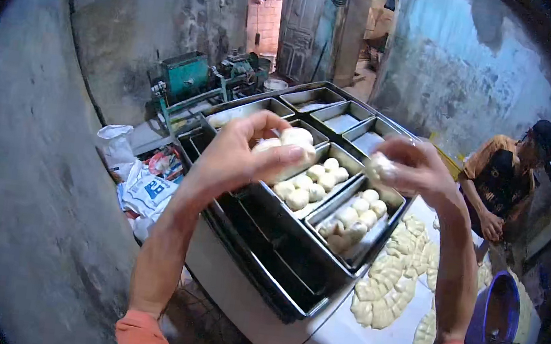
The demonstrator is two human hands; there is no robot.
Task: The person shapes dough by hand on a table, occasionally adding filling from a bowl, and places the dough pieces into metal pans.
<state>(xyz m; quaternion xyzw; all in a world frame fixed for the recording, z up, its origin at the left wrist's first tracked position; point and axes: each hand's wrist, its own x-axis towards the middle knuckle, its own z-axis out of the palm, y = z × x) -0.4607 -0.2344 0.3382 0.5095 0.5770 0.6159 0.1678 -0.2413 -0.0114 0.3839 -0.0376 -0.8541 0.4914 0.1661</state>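
Both my hands are raised above a cluster of metal loaf pans. My left hand [234, 151] is closed round a few pale dough balls [297, 136], its thumb across their front. To the right, my right hand [427, 169] pinches a small dough ball [380, 165] between thumb and fingers, slightly blurred. Below them, one pan holds several round dough balls [316, 172]. In the pan beside it, nearer the table's dough, lie more dough balls [369, 210]. The rear pans [341, 120] show no dough balls.
Many flattened dough pieces [384, 284] cover part of the white table [338, 340]. A purple tub [484, 328] stands at the right, near another person [500, 175]. Green machinery [188, 77] sits behind the pans, with white plastic sacks [146, 188] at the left.
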